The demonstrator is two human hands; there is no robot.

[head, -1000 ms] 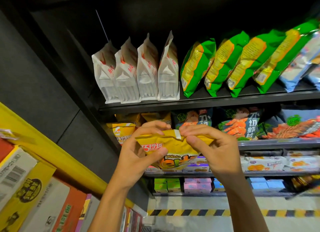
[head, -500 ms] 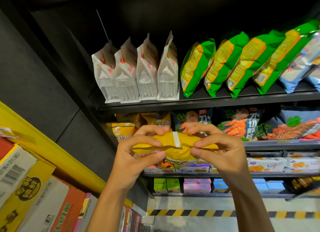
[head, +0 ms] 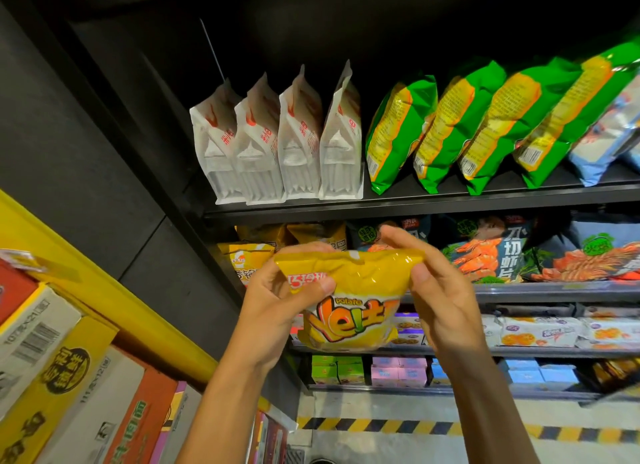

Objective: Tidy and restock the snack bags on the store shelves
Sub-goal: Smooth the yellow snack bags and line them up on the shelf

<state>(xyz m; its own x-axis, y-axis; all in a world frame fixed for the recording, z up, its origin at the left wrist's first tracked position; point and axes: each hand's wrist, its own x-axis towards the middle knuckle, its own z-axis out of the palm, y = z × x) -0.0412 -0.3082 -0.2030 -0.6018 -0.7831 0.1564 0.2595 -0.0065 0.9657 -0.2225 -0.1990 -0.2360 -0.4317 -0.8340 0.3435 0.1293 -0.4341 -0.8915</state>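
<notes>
Left hand (head: 277, 304) and right hand (head: 438, 290) both pinch the top edge of the yellow potato-chip bag (head: 349, 304), held in the air before the second shelf (head: 554, 288). I'd keep it upright, label out, then slide it beside the matching yellow bags (head: 249, 255) (far left). Puffy, glossy, crinkled on top.

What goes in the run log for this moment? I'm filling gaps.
stage: holding | left hand: grips yellow snack bag | right hand: grips bag top | bag: off shelf
</notes>
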